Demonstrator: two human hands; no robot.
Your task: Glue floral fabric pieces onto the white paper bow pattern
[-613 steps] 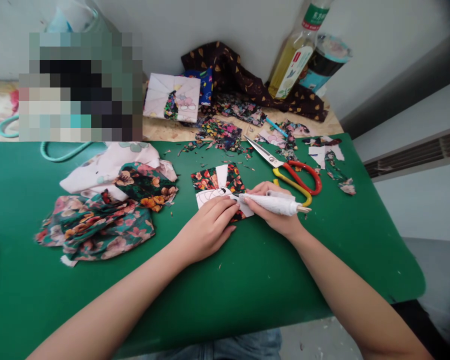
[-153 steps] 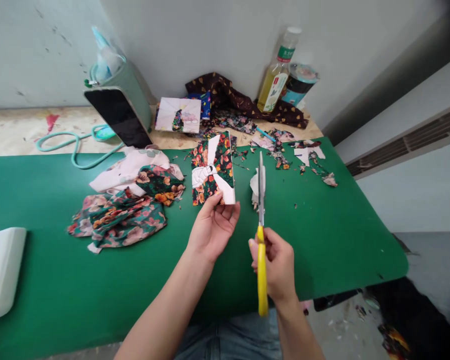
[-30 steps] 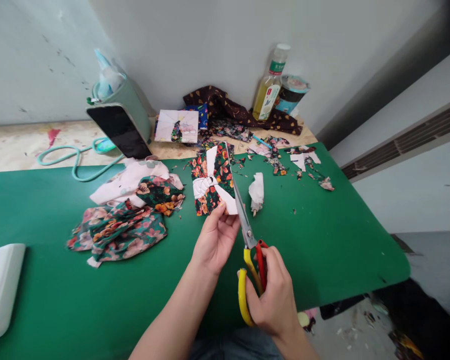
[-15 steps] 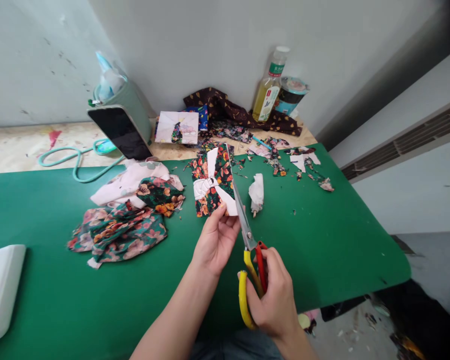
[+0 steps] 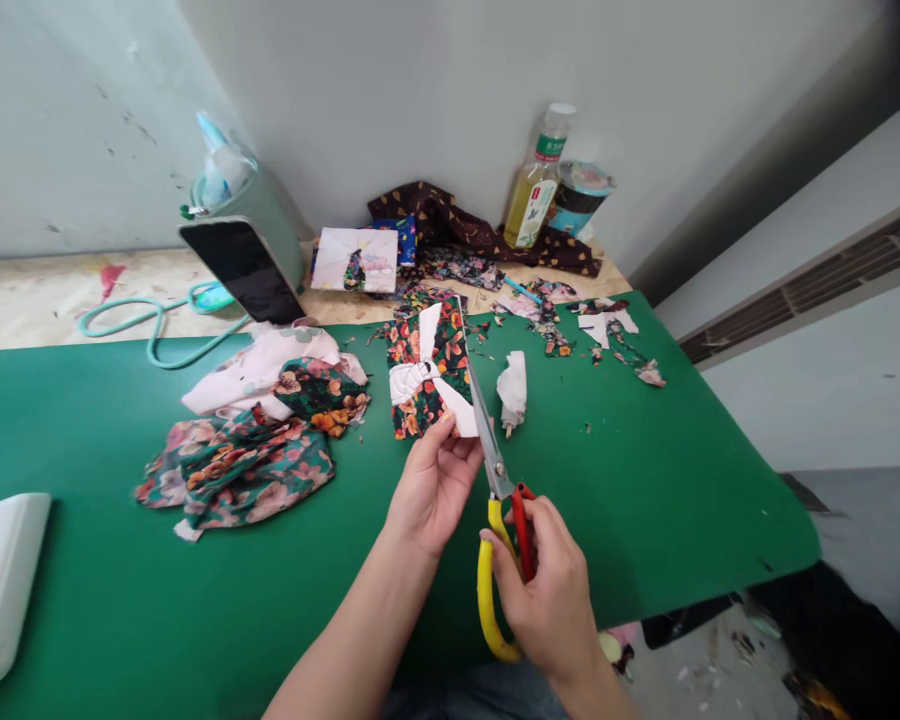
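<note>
Between the thumb and fingers of my left hand is the lower edge of a square card covered in dark floral fabric, with a white bow-like shape across it. My right hand is closed on a pair of scissors with one yellow and one red handle. The blades lie along the card's right edge, pointing away from me; whether they are fully closed I cannot tell. A crumpled white wrapped piece with a small stick end lies right of the card.
Floral cloth is heaped on the green mat at left. A phone leans on a pale green holder. Fabric scraps, a white picture card and a bottle are at the back. A white box sits far left.
The view has tilted slightly, so everything appears a little lower. My right thumb has shifted up on the yellow handle. The card and scissors stay together in nearly the same pose.
</note>
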